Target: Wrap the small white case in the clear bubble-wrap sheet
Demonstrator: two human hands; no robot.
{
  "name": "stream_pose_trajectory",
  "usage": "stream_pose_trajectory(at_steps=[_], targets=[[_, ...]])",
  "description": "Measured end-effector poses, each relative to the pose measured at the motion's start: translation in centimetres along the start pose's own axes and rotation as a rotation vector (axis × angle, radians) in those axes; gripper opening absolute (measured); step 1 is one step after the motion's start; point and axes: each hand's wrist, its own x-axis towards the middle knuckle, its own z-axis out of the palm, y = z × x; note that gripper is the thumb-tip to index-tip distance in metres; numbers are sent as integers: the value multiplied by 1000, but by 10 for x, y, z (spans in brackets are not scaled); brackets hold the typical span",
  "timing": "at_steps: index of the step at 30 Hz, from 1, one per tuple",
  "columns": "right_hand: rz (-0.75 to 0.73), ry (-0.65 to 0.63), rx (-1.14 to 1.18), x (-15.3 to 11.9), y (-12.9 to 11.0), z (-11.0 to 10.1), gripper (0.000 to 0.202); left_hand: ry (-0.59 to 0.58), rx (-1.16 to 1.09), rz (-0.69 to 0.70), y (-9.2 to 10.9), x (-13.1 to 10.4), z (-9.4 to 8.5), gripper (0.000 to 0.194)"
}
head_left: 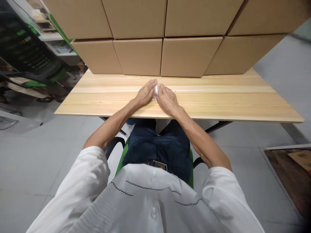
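Between my two hands, near the middle of the wooden table [218, 97], is a small white object [156, 90], mostly covered, its kind too small to tell. My left hand [146, 92] presses against its left side with the fingers together. On the other side, my right hand [167, 98] closes in on it, fingers together and pointing forward. Both hands rest low over the tabletop, nearly touching each other around the white object.
Large cardboard boxes [137, 56] stand stacked in two rows along the table's far edge. A dark chair with green parts [34, 55] is at the left. A brown panel [289, 181] lies on the floor at the right.
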Motion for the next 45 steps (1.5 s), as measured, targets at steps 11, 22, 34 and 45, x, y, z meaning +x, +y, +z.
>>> stream_pose_trajectory(at_steps=[11, 22, 34, 45], targets=[[-61, 43, 37, 0, 8, 13, 78, 13, 34, 39, -11, -10, 3, 110], [-81, 45, 50, -1, 8, 14, 82, -4, 143, 19, -6, -12, -1, 99], [-112, -77, 255, 13, 34, -12, 62, -53, 249, -12, 6, -4, -7, 72], [-38, 66, 784, 1, 68, -11, 48, -63, -140, -168, -19, 27, -8, 66]])
